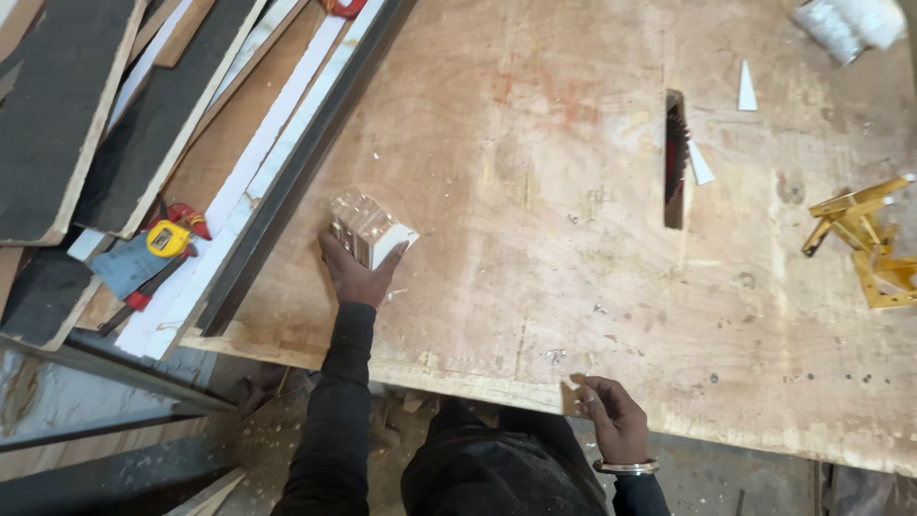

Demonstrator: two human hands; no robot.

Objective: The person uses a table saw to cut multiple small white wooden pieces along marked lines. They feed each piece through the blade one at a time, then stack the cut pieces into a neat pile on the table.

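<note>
Head view: stack of small wood blocks held on a plywood saw table.

A bundle of small wood blocks [371,227] is grasped by the left hand [355,274] near the left edge of the plywood table [535,287]. A small wood piece [571,395] is pinched by the right hand [611,416] at the near edge. A saw blade [675,158] is set in its slot; a yellow tape measure [168,238] and brass brackets [869,244] are noted aside.

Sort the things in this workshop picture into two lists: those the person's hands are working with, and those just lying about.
In hand:
left hand gripping a bundle of small wooden blocks
right hand pinching a small wood piece at the plywood table edge

Lying about:
saw blade in its slot
yellow tape measure
yellow metal brackets
white wedge offcuts
</note>
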